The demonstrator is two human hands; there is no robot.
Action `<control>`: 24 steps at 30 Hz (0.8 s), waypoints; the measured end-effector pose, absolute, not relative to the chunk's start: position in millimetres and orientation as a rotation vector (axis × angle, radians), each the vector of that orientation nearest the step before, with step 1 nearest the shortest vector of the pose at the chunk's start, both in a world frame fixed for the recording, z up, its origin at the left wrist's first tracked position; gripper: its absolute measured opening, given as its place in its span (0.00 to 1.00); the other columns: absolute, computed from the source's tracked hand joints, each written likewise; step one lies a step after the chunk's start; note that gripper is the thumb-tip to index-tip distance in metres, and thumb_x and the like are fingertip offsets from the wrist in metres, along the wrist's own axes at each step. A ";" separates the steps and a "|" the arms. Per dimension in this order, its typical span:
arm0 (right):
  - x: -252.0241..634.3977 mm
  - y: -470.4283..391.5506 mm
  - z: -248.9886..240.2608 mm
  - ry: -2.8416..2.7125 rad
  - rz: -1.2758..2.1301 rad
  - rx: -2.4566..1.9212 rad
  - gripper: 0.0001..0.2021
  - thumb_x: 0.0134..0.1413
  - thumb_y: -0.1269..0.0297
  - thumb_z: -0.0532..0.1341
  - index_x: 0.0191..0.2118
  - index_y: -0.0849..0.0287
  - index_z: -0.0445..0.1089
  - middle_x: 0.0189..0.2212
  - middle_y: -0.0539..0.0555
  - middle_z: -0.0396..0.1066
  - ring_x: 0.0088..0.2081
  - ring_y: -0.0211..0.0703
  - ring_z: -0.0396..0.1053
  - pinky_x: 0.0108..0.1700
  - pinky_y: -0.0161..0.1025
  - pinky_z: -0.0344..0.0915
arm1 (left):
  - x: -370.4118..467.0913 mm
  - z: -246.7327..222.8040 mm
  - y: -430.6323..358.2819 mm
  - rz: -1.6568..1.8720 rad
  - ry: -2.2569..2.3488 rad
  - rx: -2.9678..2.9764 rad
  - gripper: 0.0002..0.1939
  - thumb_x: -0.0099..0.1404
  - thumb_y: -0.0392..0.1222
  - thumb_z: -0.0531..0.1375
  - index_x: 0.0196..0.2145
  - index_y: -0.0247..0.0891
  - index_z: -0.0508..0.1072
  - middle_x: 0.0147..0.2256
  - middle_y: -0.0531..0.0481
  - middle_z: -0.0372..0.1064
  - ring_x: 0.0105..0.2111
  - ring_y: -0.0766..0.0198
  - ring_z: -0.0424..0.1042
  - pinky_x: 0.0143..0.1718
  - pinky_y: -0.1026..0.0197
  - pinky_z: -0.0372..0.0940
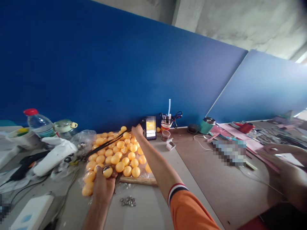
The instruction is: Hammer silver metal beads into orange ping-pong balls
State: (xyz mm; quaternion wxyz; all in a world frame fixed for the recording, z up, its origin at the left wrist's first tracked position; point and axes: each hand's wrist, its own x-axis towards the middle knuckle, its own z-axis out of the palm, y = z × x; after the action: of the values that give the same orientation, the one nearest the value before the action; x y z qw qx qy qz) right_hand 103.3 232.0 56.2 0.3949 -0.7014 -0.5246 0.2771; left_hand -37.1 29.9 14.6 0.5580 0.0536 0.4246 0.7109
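Note:
My left hand [103, 184] is closed around a yellow ball [107, 172] with a dark patch on its top, at the near left corner of a clear plastic bag. Many orange-yellow balls [120, 144] that look like table tennis balls fill that bag. Farther back, my right hand [137, 131] is closed on one end of a bundle of black cords [109, 142], which slants across the bag to the left. Its fingertips are partly hidden. A wooden strip [139, 181] lies along the bag's near edge. Small shiny metal pieces [128, 201] are heaped in front.
A phone [151, 128] stands behind my right hand, beside a cup of pens [166, 124] and a small open box [170, 145]. Left are a bottle [39, 123], a white roll [55, 158] and a power strip [32, 212]. Another person's hands [283, 159] are at the right.

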 end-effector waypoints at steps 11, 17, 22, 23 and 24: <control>115.2 154.1 57.8 -1.670 0.638 -1.560 0.17 0.52 0.72 0.59 0.48 0.57 0.72 0.48 0.58 0.72 0.51 0.50 0.68 0.52 0.44 0.67 | -38.2 11.5 32.5 1.663 0.978 0.070 0.15 0.73 0.42 0.48 0.31 0.36 0.67 0.25 0.52 0.66 0.21 0.67 0.64 0.21 0.66 0.64; 123.4 95.7 56.7 -1.792 0.503 -1.203 0.18 0.54 0.75 0.55 0.50 0.58 0.71 0.48 0.59 0.68 0.42 0.43 0.70 0.49 0.41 0.69 | -38.8 8.0 29.6 1.611 0.941 0.098 0.17 0.73 0.47 0.49 0.30 0.36 0.67 0.25 0.49 0.67 0.21 0.67 0.62 0.20 0.65 0.63; 130.7 59.1 54.8 -1.805 0.382 -1.069 0.17 0.57 0.71 0.56 0.52 0.61 0.67 0.47 0.61 0.67 0.43 0.46 0.69 0.49 0.45 0.69 | -40.1 -0.1 31.7 1.659 0.910 0.129 0.15 0.70 0.50 0.53 0.29 0.38 0.67 0.24 0.49 0.66 0.19 0.66 0.60 0.18 0.64 0.61; 131.1 46.4 53.8 -1.819 0.343 -1.051 0.17 0.58 0.70 0.56 0.53 0.61 0.66 0.48 0.62 0.67 0.47 0.48 0.68 0.51 0.47 0.68 | -41.2 -1.9 32.7 1.661 0.887 0.121 0.15 0.69 0.50 0.54 0.30 0.37 0.67 0.24 0.50 0.66 0.19 0.66 0.61 0.18 0.64 0.61; 130.9 31.7 52.5 -1.850 0.309 -1.018 0.17 0.60 0.69 0.55 0.55 0.61 0.65 0.49 0.63 0.66 0.50 0.50 0.67 0.53 0.48 0.67 | -42.6 -3.7 33.4 1.654 0.855 0.107 0.15 0.68 0.51 0.56 0.30 0.37 0.67 0.24 0.50 0.67 0.19 0.66 0.61 0.18 0.64 0.61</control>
State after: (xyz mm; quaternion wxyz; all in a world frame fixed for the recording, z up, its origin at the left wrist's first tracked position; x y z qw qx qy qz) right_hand 130.9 31.7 52.5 0.4825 -0.4178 -0.7593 0.1269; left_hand -42.6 33.4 -3.7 0.5960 0.0462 0.3680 0.7122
